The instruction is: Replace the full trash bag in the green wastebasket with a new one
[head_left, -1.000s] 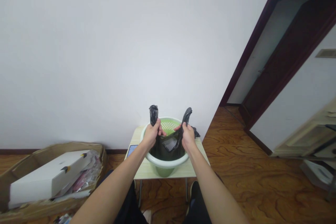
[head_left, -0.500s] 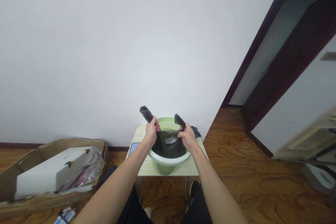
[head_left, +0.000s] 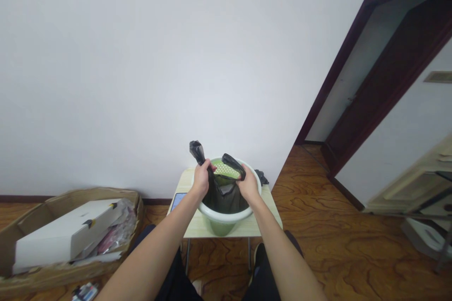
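A black plastic trash bag [head_left: 226, 201] sits inside a green basket-like trash can [head_left: 221, 228] with a white rim and a perforated wall. My left hand [head_left: 202, 178] is closed around one handle of the bag, whose loose end sticks up above the fist. My right hand [head_left: 249, 183] grips the other handle, its end bending over to the left. Between the hands the bag's mouth is partly open. The can stands on a small light-wood folding table [head_left: 192, 231].
A phone [head_left: 177, 200] lies at the table's left edge. Behind the can, on the right, is a dark crumpled bag [head_left: 262, 177]. On the floor to the left stands a cardboard box [head_left: 42, 273] holding a white box [head_left: 60, 240] and plastic wrapping. The wall rises directly behind the table.
My right hand has shifted slightly left, and the bag handle in it now leans further left. My left hand keeps its grip almost in place. The white patch inside the bag no longer shows.
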A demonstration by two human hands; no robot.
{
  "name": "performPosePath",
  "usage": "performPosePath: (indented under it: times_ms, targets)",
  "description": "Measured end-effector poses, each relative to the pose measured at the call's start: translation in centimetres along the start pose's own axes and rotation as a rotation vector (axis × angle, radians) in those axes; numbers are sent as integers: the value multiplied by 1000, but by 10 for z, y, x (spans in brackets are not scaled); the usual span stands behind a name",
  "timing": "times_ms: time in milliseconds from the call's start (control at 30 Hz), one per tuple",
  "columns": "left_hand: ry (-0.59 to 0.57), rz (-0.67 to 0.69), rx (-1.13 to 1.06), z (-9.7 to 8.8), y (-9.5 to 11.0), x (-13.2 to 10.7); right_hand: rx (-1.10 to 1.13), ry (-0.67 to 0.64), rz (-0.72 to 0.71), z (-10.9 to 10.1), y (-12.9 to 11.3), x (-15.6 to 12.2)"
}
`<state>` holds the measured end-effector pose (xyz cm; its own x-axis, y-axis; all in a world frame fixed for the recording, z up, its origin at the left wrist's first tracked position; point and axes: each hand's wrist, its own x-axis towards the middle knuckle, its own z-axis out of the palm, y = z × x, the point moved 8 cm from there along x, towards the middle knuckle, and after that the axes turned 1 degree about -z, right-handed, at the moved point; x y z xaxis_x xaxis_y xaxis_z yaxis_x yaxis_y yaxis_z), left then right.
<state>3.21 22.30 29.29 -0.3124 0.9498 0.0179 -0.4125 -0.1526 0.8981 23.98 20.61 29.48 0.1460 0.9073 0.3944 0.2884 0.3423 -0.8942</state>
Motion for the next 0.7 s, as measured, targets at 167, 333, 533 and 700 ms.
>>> performPosePath:
  times_ms: [167,333,533,700]
  targets:
    - [-104,-41,121,5,-1,-6,-3,161,165,-13,28,6]
    - [-394,-99,347,22,-6,-22,47,243,165,-18,32,10]
    - [-477,-19,498,30,-4,-25,88,242,195,-24,31,8]
    - [-395,9,359,22,5,-18,342,233,246,-19,25,7]
